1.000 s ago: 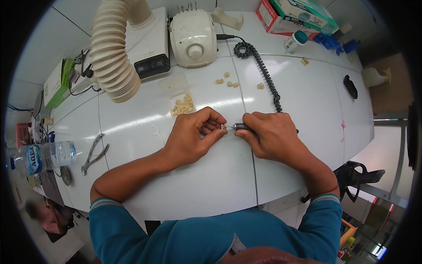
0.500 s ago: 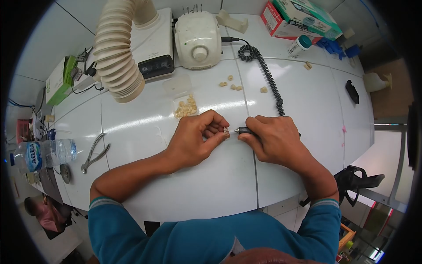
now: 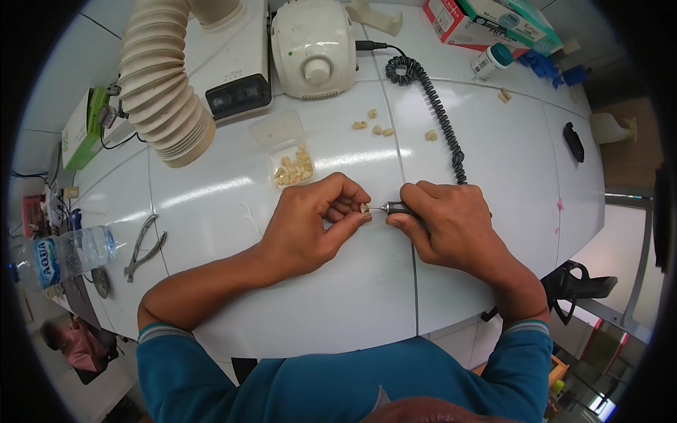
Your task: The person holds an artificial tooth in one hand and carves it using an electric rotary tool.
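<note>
Between its thumb and fingertips, my left hand (image 3: 314,225) pinches a small tooth crown (image 3: 364,209), mostly hidden by the fingers. My right hand (image 3: 451,222) is wrapped round a dark rotary handpiece (image 3: 400,208), whose thin metal bit points left and meets the crown. Whether the bit is spinning cannot be seen. Just beyond my left hand stands a clear plastic box (image 3: 276,131) with its lid folded back, holding several cream tooth crowns (image 3: 293,169). More loose crowns (image 3: 383,131) lie on the white tiled table farther back.
A coiled black cord (image 3: 444,116) runs from the control unit (image 3: 314,53) toward my right hand. At the left are a ribbed hose (image 3: 159,84), pliers (image 3: 146,250) and a water bottle (image 3: 63,255). Boxes (image 3: 486,25) and a jar (image 3: 491,62) stand back right. Another person (image 3: 81,345) sits lower left.
The head view has shifted slightly, so the things on the table sit a little differently in it. Both hands keep almost the same pose, with the bit still at the crown.
</note>
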Tool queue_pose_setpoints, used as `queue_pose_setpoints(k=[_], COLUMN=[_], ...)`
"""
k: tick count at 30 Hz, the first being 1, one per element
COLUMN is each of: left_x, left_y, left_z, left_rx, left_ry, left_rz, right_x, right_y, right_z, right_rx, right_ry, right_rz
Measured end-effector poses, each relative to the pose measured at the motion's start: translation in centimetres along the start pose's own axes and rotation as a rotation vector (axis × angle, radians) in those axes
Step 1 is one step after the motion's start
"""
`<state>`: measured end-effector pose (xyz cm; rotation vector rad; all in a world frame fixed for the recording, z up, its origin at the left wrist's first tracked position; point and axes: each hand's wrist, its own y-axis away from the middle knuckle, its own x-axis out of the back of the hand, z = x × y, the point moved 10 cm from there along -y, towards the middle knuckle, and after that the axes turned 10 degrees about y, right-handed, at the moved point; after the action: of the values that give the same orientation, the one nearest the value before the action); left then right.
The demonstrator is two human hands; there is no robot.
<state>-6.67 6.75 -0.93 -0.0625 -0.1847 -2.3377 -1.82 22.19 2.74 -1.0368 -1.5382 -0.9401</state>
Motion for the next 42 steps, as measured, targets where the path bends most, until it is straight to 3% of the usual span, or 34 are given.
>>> queue_pose_setpoints(k=[42], left_x=[0.07], left_y=[-0.02], left_z=[0.34], left_rx=[-0.057], left_ry=[-0.025], left_rz=[0.014], right_x=[-0.03], right_y=[-0.1], right_z=[-0.1], right_rx=[0.015], right_ry=[0.01], right_rz=[-0.059])
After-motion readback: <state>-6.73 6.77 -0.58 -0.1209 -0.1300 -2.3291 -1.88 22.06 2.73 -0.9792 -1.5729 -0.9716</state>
